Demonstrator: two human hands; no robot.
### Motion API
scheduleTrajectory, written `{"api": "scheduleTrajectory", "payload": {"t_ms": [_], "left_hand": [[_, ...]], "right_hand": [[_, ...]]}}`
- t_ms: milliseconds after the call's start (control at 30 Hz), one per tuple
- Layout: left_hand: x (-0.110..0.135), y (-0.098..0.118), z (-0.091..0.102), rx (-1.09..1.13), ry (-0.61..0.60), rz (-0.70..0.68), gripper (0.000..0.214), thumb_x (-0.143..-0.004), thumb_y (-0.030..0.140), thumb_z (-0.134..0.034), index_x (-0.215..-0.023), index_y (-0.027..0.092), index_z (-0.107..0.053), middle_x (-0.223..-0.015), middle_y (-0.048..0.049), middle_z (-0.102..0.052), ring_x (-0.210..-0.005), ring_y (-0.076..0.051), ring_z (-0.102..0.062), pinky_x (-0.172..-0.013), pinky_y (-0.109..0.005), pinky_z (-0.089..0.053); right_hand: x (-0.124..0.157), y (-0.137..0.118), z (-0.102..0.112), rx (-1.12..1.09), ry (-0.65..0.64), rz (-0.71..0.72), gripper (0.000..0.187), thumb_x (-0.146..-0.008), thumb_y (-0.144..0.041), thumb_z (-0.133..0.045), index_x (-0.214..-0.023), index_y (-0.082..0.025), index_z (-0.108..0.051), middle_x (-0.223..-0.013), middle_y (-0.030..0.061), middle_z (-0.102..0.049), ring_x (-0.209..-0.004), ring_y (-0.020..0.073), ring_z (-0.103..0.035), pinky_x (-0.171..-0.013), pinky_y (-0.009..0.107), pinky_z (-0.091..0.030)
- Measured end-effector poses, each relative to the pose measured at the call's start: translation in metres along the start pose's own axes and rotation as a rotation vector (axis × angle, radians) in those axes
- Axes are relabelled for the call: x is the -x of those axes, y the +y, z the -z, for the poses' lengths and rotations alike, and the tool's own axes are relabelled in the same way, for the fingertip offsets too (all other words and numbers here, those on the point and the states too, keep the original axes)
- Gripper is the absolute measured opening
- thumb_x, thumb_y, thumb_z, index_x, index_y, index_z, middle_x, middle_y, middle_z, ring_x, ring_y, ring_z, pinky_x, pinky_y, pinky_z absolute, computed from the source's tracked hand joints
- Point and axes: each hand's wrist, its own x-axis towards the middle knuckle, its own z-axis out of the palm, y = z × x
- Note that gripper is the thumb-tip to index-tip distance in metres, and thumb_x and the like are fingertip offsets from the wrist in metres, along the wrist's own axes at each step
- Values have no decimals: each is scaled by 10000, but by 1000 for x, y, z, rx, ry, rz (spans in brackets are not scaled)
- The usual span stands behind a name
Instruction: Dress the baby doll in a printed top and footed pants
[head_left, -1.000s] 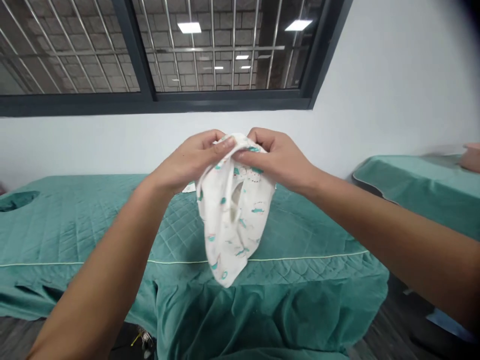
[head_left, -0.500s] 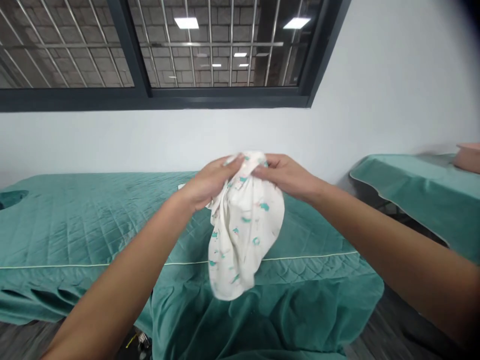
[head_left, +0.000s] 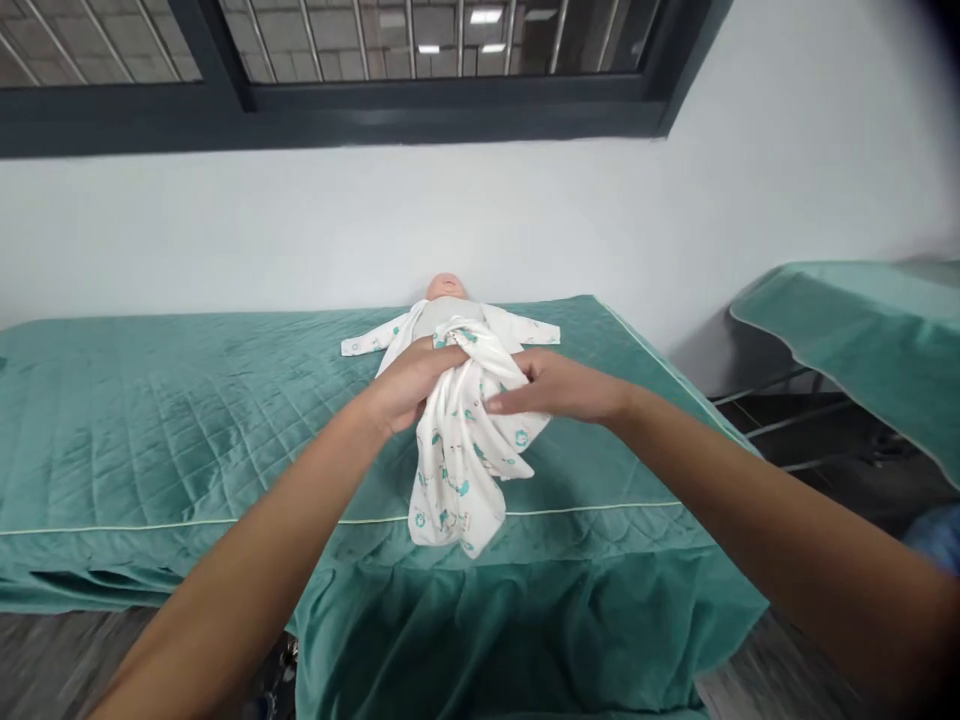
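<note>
Bunched between my hands hangs a white baby garment (head_left: 461,490) with a green animal print. Its folds hide the exact cut. My left hand (head_left: 421,378) is closed on the upper left of the bunch, thumb on top. On the right side, my right hand (head_left: 551,385) grips the fabric, with its thumb across the front and its other fingers partly behind the cloth. Beyond them a baby doll (head_left: 446,289) lies on its back on the bed, arms spread in a matching printed jacket (head_left: 536,329). The garment and my hands hide the doll's lower body.
The bed has a green quilted cover (head_left: 187,430) and stands against a white wall under a dark-framed window (head_left: 450,108). To the right, across a gap, is another green-covered surface (head_left: 862,320) with metal bars below.
My hands have lowered with the garment, and its hanging end has twisted and spread. The view has tilted down, and the doll, hidden before, now shows behind my hands.
</note>
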Motion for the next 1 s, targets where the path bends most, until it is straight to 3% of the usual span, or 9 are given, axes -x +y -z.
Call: {"api": "scheduleTrajectory", "payload": {"t_ms": [100,200,300,467,567,733,900,1000], "left_hand": [[-2,-12,5,60,-8,25,466,-774,478,-803,-1075,128,-741,-959,-109,-788,-865,-240,-740,-771,-330,-568],[4,-21,11,38,-146,134,464,-737,448,-851,-1063,133,-748,-1025,-117,-787,-920,-238,-737,-836,-345,-572],[9,-27,17,32,-212,166,451,-675,332,-908,-1049,135,-751,-1077,-113,-783,-943,-241,-736,-860,-350,-571],[6,-33,24,165,-2,-1,462,-737,367,-854,-1105,114,-736,-1013,-118,-789,-887,-259,-752,-832,-364,-584],[4,-38,28,181,21,18,463,-763,385,-828,-1115,98,-735,-963,-121,-791,-832,-261,-757,-761,-348,-591],[13,-57,32,211,-2,97,514,-708,441,-868,-1091,119,-752,-958,-107,-794,-794,-220,-745,-751,-311,-585],[28,-72,27,160,-171,262,597,-567,318,-959,-1094,125,-757,-1020,-113,-791,-848,-217,-736,-775,-296,-572],[26,-74,26,165,-30,245,576,-626,339,-923,-1129,128,-740,-1060,-128,-783,-857,-235,-738,-780,-327,-571]], "right_hand": [[-14,10,0,-210,258,123,215,-756,-352,-789,-871,-176,-742,-799,12,-733,-707,154,-672,-634,250,-523],[-26,8,4,-420,433,233,120,-760,-295,-711,-829,-199,-732,-817,12,-751,-821,198,-713,-737,283,-557],[-29,6,9,-508,392,193,133,-778,-307,-667,-800,-193,-732,-818,32,-762,-862,229,-727,-789,323,-579],[-25,24,-4,-367,147,20,334,-717,-355,-840,-999,-200,-751,-887,31,-783,-788,197,-734,-743,315,-606],[-26,38,-19,-237,-5,-104,382,-684,-372,-878,-1002,-196,-760,-934,50,-790,-842,219,-741,-759,341,-619],[-32,40,-23,-486,277,65,404,-780,-464,-787,-1068,-185,-734,-898,55,-789,-856,244,-749,-760,354,-616],[-21,36,-21,-630,299,-24,414,-804,-494,-723,-1052,-162,-737,-833,77,-782,-850,285,-754,-653,348,-595],[-14,51,-29,-641,416,-40,404,-762,-439,-790,-1058,-167,-745,-921,83,-795,-876,274,-753,-691,338,-603]]}}
